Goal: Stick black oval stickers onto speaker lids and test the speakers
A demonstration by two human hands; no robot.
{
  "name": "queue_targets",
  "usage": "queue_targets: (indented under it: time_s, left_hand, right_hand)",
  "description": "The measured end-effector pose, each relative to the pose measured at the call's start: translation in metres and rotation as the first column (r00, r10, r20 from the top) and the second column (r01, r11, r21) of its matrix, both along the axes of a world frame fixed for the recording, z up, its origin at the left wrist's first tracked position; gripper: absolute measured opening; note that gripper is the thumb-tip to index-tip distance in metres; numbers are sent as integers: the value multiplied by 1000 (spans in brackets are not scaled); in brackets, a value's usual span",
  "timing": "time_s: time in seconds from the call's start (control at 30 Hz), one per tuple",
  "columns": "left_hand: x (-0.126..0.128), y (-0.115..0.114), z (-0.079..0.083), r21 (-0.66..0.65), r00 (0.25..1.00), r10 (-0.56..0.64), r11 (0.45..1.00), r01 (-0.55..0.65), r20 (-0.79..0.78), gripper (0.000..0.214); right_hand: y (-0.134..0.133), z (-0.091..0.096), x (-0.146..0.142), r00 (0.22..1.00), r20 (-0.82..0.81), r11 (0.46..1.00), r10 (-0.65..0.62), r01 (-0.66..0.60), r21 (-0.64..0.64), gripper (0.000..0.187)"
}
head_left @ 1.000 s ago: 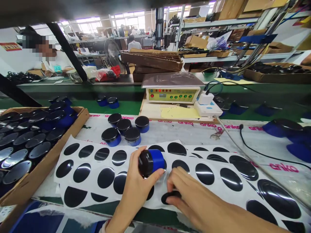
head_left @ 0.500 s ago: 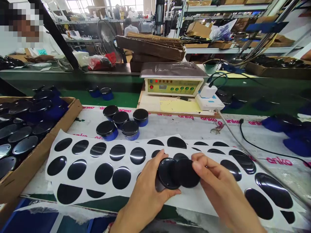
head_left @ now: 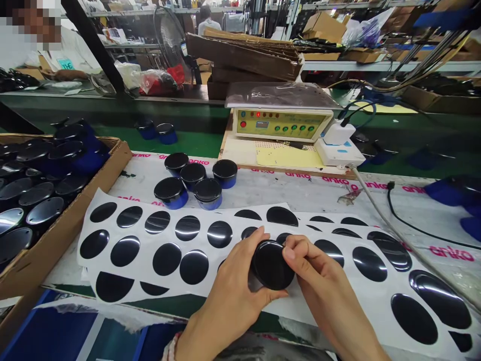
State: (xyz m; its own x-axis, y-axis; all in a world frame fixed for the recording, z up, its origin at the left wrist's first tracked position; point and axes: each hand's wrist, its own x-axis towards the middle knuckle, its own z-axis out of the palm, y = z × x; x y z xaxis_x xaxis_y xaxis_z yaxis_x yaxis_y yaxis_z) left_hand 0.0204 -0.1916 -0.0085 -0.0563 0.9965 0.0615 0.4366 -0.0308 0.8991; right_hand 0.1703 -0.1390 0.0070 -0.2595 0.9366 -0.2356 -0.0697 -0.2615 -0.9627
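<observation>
Puck [head_left: 272, 264] hovers over the near edge of the sticker sheet [head_left: 145, 238], black round face tilted up at me, my left hand [head_left: 233, 291] wrapped tight round its left side, my right hand [head_left: 319, 281] pinching its right rim, both equally near.

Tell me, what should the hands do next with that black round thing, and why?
Probably rub the thumbs over the face of the black round thing to smooth it. The left hand and right hand both pinch its rim above the sticker sheet, and its glossy top looks like one of those stickers.
</observation>
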Motion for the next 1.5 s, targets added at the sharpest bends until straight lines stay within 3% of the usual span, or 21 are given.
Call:
queue_targets:
  time_s: [0.17,0.5,0.73,0.8,0.9,0.97,1.07,1.17,1.3,1.4,1.5]
  left_hand:
    - [0,0,0,-21,1000,7,1000,-7,-15,88]
    - [1,-3,-2,2,1000,6,1000,-6,13,96]
    - [1,0,-2,2,999,17,1000,-17,-48,91]
    - [-1,1,-3,42,993,10,999,-5,-120,86]
    - [-3,-2,-3,158,945,-60,981,117,-323,73]
    - [-4,-7,1,195,876,-111,954,226,-470,60]
    - [-8,-3,18,163,778,-213,913,374,-591,46]
    - [-24,40,48,181,730,-219,886,426,-648,43]
    - [-65,152,89,175,687,102,984,37,-720,56]
    - [-94,223,100,137,638,173,985,-105,-750,54]
    - [-109,249,98,90,601,190,977,-193,-776,49]
  right_hand:
    - [-1,-4,0,996,94,995,-1,-9,104,27]
    - [-2,6,-8,947,281,936,-155,49,349,26]
    - [-4,-1,-9,912,385,893,-145,-47,447,25]
    - [-1,-4,-3,867,453,854,-208,-65,516,21]
    - [10,-3,21,736,509,796,-446,67,601,45]
    - [17,-1,44,632,605,830,-485,116,545,52]
    - [22,-5,75,489,791,907,-368,3,420,57]
    - [21,-19,88,439,829,866,-346,-190,462,63]
    - [21,-33,83,430,836,840,-341,-260,476,53]
    - [26,-28,77,460,836,875,-300,-217,433,46]
    - [35,-14,74,452,875,947,-173,-167,273,42]
